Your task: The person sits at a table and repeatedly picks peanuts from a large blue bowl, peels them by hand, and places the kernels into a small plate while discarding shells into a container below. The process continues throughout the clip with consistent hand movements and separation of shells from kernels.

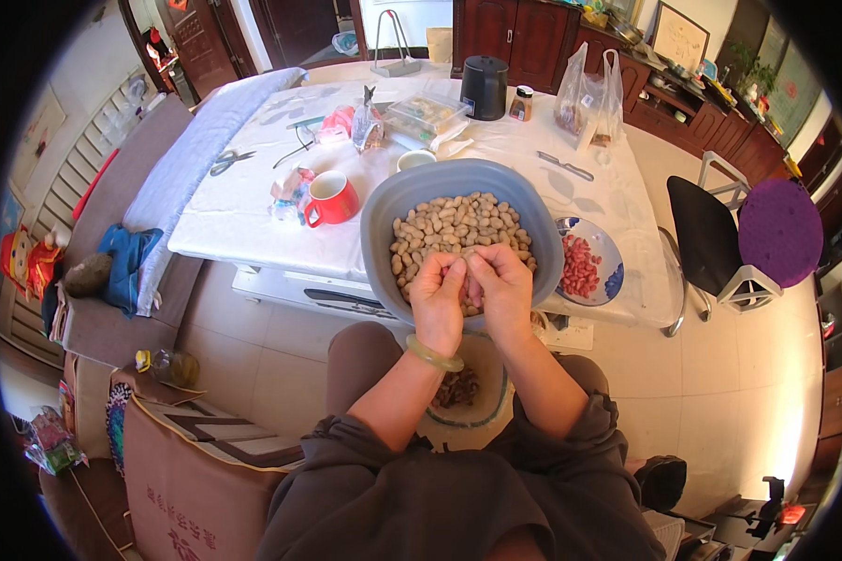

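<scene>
Over the near side of a grey plastic basin (381, 201), my left hand (440, 297) and my right hand (498, 292) meet with thumbs and fingers pinched together. Between the fingertips they grip a peanut (468, 254), largely covered by the thumbs. Unshelled peanuts (458, 220) fill the basin. To its right, a white and blue bowl (601, 238) holds shelled reddish peanut kernels (580, 266). Below my wrists, between my knees, a clear-sided container (486, 411) has brown bits (457, 388), likely empty shells, inside. A pale green bangle circles my left wrist.
Left of the basin stand a red mug (332, 198) and crumpled packaging (290, 192). Farther back are scissors (229, 163), a clear plastic box (428, 114), a black kettle (485, 87), a small jar (522, 103) and plastic bags (589, 98). A knife (565, 165) lies behind the bowl; a chair (706, 238) stands right.
</scene>
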{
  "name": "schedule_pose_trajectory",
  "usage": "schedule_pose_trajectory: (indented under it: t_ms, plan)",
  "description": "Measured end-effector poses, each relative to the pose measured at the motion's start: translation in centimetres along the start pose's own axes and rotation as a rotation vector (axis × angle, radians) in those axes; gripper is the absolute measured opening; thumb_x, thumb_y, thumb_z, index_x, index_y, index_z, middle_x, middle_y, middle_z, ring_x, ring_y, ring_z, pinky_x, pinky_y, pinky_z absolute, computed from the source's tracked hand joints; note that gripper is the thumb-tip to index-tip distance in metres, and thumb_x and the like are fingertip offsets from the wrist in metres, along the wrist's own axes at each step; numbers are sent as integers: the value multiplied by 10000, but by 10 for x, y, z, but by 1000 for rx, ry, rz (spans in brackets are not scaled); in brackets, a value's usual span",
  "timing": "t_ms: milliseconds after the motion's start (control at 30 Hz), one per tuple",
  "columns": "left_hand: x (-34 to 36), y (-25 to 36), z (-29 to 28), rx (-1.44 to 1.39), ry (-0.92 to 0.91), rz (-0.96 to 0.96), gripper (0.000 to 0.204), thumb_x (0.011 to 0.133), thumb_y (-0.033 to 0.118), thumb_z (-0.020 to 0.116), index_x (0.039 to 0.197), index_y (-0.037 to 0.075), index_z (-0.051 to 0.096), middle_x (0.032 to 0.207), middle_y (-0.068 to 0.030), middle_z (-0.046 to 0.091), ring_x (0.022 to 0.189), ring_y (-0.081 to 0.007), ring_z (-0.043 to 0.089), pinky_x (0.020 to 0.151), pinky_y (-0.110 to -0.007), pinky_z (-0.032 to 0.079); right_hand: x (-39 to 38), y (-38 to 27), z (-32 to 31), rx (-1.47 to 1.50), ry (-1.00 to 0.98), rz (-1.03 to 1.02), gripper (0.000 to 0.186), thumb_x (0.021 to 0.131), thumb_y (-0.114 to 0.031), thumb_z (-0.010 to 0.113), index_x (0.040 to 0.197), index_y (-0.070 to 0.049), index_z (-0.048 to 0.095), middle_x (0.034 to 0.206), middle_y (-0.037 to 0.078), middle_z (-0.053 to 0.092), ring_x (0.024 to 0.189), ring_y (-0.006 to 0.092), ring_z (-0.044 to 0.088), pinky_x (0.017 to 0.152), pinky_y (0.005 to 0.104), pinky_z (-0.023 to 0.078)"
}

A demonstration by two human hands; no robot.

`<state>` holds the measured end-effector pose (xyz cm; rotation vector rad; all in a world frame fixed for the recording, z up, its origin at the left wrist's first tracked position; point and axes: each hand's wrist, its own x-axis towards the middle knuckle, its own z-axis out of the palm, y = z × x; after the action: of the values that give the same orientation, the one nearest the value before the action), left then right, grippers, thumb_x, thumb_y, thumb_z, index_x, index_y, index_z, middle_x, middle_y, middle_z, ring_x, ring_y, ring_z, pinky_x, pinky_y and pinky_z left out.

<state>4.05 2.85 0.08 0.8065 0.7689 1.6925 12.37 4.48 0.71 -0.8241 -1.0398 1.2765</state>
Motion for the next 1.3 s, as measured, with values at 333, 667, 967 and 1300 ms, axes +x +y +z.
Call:
schedule_pose_trajectory:
  t_ms: [333,667,967,1300]
  plan:
    - [1,2,0,5,-91,-84,271,949,125,426,1181,29,528,736,22,504,552,-33,368,475,-172,282,14,8,-17,-270,-148,-37,108,896,-98,530,907,9,538,656,46,555,523,106,527,447,226,403]
    - [9,19,-9,94,-225,-278,290,963,251,410,1027,33,591,602,49,428,496,-24,339,430,-170,234,5,-10,-10,-735,-155,-330,153,875,-139,514,944,-14,569,764,162,606,689,315,601,639,367,466]
    - [-2,0,0,4,57,-161,242,957,179,425,978,17,604,725,28,530,607,-36,443,529,-180,365,-8,0,8,-702,27,-341,145,878,-140,502,920,-21,573,761,158,617,645,315,602,596,366,471]
    - [-5,-10,5,26,98,-30,251,961,177,421,987,0,597,806,-2,565,681,-61,492,611,-192,420,-10,6,8,-638,84,-305,159,878,-155,517,859,-7,573,733,151,606,608,272,590,569,342,466]
